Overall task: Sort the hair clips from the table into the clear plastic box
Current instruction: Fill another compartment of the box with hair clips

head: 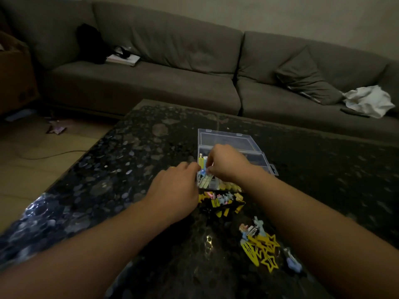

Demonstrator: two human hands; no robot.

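The clear plastic box (257, 157) lies open on the dark table (133, 152), its lid (224, 138) folded back behind it. Yellow and pale hair clips (204, 182) fill its left compartments. My right hand (226, 162) hovers over the box's left side, fingertips pinched on a small blue clip (203, 171). My left hand (174, 188) rests against the box's left edge, its fingertips touching the same clip. Between my forearms lies a heap of yellow and pastel clips (222, 201). A second pile with yellow star clips (261, 247) sits under my right forearm.
A grey sofa (172, 67) runs along the far side of the table, with a black bag (90, 44), books (123, 59), a cushion (306, 78) and a white cloth (367, 100) on it. A cardboard box (15, 70) stands on the floor at left.
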